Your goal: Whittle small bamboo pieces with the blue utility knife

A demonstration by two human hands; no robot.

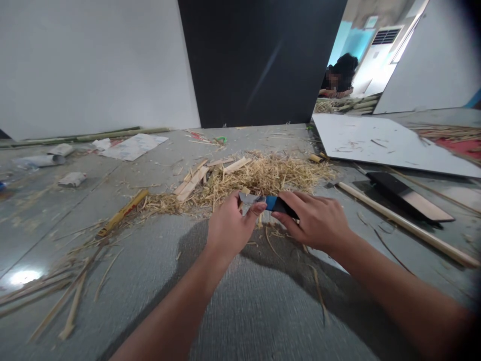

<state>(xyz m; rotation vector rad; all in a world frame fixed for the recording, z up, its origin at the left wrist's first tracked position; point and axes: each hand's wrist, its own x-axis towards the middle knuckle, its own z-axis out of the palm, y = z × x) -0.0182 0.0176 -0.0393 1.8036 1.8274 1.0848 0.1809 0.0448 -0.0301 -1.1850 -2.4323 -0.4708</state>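
My right hand (pixel 313 218) is closed around the black handle of a knife (pixel 271 202), which has a blue band near its blade. The short grey blade points left, towards my left hand (pixel 231 220). That hand is closed too, its thumb at the blade and its fingers curled behind. A small pale piece of bamboo (pixel 245 190) shows above the blade at my left fingertips, most of it hidden. Just beyond both hands lies a heap of straw-coloured shavings (pixel 266 173), with flat pale strips of wood (pixel 193 183) on its left side.
A yellow stick (pixel 124 213) lies at left among loose strips (pixel 75 296). At right are a long pale pole (pixel 406 223), a black flat object (pixel 409 198) and a white board (pixel 391 143). A black panel (pixel 263 60) stands ahead. Another person (pixel 340 75) crouches far back.
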